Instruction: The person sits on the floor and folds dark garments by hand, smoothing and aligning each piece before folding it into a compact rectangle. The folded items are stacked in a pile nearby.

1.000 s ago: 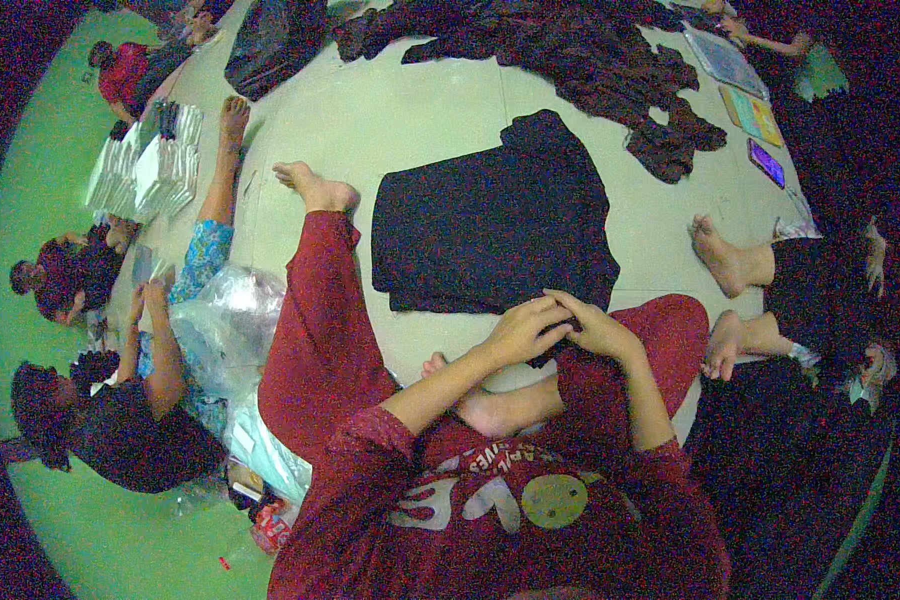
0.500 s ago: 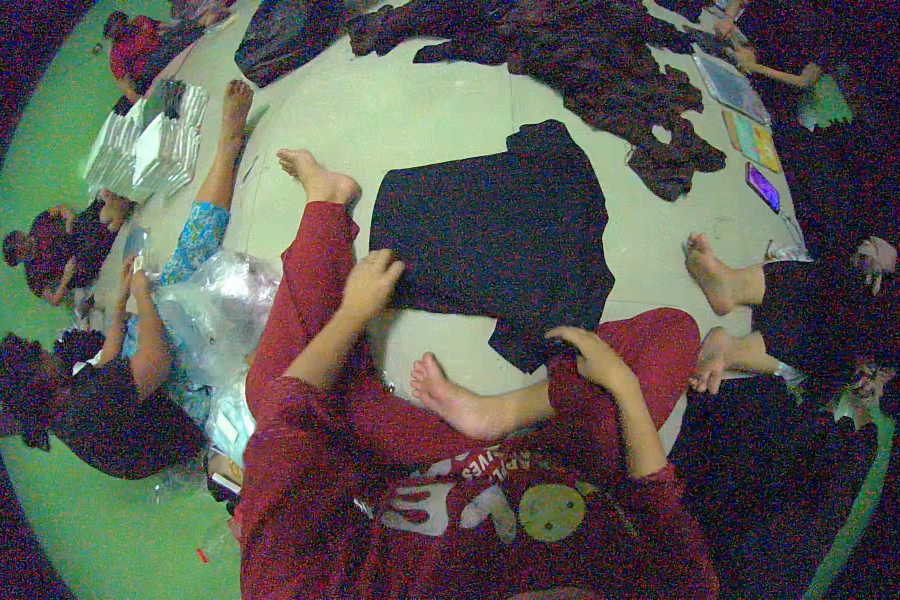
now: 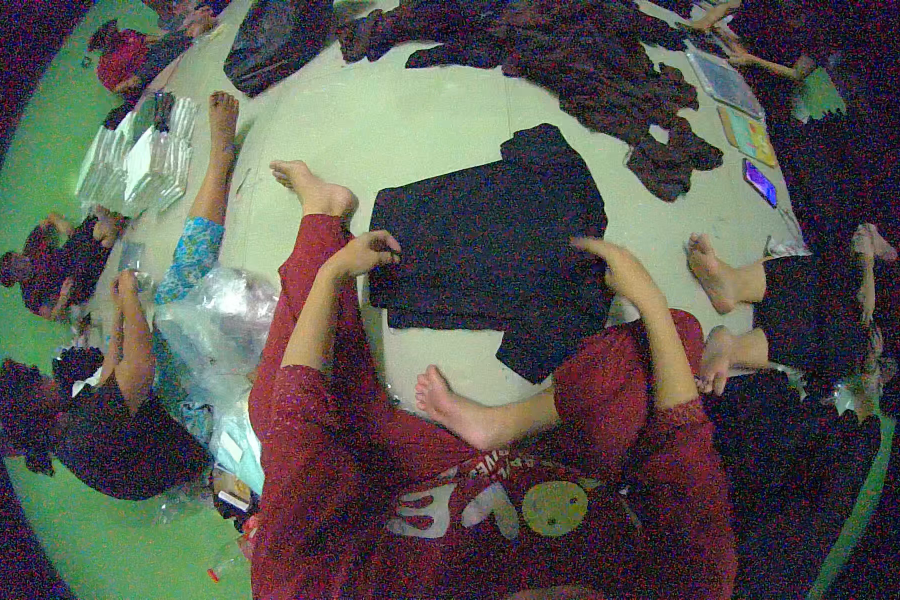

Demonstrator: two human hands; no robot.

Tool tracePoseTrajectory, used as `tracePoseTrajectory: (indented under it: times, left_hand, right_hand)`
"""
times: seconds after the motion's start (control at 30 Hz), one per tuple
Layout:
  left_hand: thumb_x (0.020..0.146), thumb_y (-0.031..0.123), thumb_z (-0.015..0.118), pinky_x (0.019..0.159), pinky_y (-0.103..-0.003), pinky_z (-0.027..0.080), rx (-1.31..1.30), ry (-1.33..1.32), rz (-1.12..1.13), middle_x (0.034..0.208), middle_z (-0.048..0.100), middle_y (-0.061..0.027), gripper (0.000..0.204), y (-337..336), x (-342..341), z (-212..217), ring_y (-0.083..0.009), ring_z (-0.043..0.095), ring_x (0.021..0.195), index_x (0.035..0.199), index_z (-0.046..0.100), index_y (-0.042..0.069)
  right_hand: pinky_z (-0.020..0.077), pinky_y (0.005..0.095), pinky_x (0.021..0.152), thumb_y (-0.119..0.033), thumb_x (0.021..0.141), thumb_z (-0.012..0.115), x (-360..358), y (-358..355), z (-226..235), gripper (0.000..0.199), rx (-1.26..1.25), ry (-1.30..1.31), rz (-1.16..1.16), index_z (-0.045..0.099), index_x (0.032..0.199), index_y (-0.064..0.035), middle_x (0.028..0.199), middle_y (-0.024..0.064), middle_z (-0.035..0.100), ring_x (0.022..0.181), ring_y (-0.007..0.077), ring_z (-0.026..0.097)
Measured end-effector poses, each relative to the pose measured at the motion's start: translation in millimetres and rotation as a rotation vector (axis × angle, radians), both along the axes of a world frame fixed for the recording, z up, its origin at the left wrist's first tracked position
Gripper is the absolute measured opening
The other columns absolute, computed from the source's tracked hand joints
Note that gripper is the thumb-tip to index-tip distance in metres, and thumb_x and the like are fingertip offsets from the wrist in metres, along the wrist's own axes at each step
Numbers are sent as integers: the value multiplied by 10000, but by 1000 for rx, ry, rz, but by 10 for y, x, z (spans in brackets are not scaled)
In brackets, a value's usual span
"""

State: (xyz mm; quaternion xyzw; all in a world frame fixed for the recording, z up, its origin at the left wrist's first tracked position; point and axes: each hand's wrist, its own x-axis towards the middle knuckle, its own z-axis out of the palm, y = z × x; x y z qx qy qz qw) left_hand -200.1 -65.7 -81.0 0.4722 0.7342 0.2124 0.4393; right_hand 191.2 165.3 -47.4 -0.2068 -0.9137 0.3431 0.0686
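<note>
Probably the biggest risk is that the dark garment point(image 3: 490, 250) goes crooked: the lower corner near the person's bare foot point(image 3: 460, 405) hangs out of the neat shape, and a pull from one side only can drag the layers apart. The garment lies flat on the pale floor point(image 3: 410, 120), between the person's red-trousered legs. The left hand point(image 3: 362, 254) rests at its left edge, fingers curled down on the cloth. The right hand point(image 3: 615, 268) presses the right edge, fingers loosely bent; a real pinch I cannot tell. A heap of dark clothes point(image 3: 590, 60) waits beyond.
</note>
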Motion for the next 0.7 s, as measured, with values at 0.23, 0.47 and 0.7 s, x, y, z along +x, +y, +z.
tracePoseTrajectory:
  times: [0.23,0.47,0.7]
  left_hand:
    - [749,231,676,653,-261,426,318,-89,638,763,574,-40,404,-119,277,-409,-117,519,701,1077,540,38]
    - [864,268,498,670,-430,450,443,813,630,874,614,-160,266,-81,671,-417,-353,583,763,1006,523,44]
    - [886,254,456,703,-410,448,161,931,624,955,584,-151,237,-247,566,-377,-323,578,814,988,517,49]
  right_hand:
    - [410,329,903,21,757,561,-246,284,166,821,-77,11,-232,115,1403,-223,1278,180,442,1051,281,513]
    - [391,399,924,-69,744,630,-326,-486,-50,905,17,-132,-97,16,1401,-166,1278,196,419,1139,352,448]
    - [414,398,903,24,705,586,-16,-271,-429,874,138,-333,-123,101,1401,-190,1221,195,463,1097,337,475]
